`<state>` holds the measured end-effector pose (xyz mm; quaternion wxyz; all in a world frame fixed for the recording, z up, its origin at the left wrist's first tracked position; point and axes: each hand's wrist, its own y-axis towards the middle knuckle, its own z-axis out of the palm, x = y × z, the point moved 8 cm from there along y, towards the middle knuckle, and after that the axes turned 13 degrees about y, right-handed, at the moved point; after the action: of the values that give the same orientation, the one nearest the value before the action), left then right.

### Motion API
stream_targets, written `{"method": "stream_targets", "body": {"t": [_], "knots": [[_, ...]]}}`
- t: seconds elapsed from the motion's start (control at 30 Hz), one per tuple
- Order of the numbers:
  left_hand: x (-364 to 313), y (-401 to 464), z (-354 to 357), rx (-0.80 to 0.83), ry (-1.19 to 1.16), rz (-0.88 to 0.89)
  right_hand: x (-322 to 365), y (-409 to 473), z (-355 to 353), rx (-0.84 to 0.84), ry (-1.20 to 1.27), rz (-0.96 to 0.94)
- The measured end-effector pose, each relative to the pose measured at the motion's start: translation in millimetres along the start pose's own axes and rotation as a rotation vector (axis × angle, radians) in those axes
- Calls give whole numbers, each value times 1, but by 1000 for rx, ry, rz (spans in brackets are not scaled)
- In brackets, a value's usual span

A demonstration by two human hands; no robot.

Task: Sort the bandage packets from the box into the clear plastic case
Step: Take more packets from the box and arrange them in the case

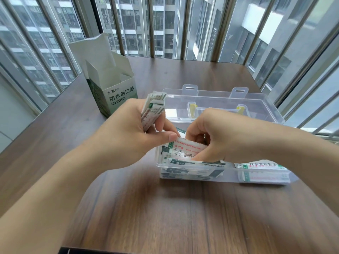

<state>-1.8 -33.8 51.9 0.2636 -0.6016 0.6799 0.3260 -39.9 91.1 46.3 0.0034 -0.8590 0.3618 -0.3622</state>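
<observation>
Two bare hands worked over the clear plastic case (216, 173), which sat open on the brown wooden table (146, 208) with its transparent hinged lid (220, 105) thrown back toward the window. The left hand (128, 132) curled its fingers round a fanned stack of white-and-green bandage packets (153, 109), held upright above the case, probably as a supply to feed from. The right hand (214, 136) was bent down into the left compartment, its fingers closed on a single white packet with red print (187, 149), apparently seating it among those already lying there; the left thumb touched that packet's upper edge, seemingly to steady it. More packets (264, 171) lay flat in the right compartment, so the sorting looked well under way. The tall white-and-green cardboard box (113, 83) stood open on the table just left of the case, within easy reach; whether any packets remained inside could not be told.
</observation>
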Motion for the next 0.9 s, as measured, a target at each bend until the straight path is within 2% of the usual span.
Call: {"method": "stream_targets", "body": {"t": [0.23,0.37,0.5,0.6,0.67,0.77,0.9], "knots": [[0,-1,0,-30,-116,-17,-5,-1,3,68,83,24],[-4,-3,-2,-15,-101,-18,-12,-6,-7,61,302,42],[-9,-2,1,33,-155,1,-22,-8,-16,-15,520,46],[-11,-2,1,61,-93,13,-32,-11,-22,-70,751,48],[-14,1,-2,25,-117,-36,-35,-12,-22,-72,861,34],[-18,5,-4,-97,-280,-146,-30,-15,-24,-105,968,-17],[-17,13,2,-240,-487,-216,-23,-19,-31,-257,926,-27]]}}
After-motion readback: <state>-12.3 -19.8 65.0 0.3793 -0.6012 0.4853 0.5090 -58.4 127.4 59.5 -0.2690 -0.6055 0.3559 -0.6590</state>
